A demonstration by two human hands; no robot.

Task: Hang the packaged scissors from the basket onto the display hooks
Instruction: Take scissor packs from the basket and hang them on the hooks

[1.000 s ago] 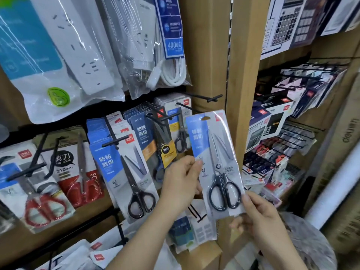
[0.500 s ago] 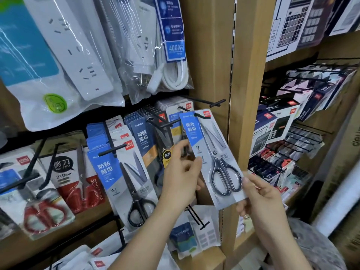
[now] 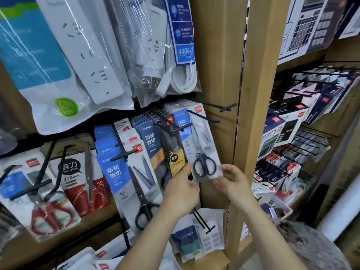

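A pack of black-handled scissors (image 3: 202,145) with a blue and white card hangs on a black display hook (image 3: 202,116) at the right end of the scissor row. My left hand (image 3: 181,190) pinches the pack's lower left edge. My right hand (image 3: 231,180) pinches its lower right corner. More scissor packs (image 3: 136,172) hang on the hooks to the left. The basket is out of view.
A bare black hook (image 3: 214,105) juts out just above the pack. A wooden upright (image 3: 253,114) stands right of it. Bagged power strips (image 3: 81,55) hang overhead. Boxed calculators (image 3: 282,131) fill the right bay. Red-handled scissors (image 3: 48,215) hang at the far left.
The pack has gone up and back along the hook and now hangs against the row. Both hands have slid down to its bottom edge.
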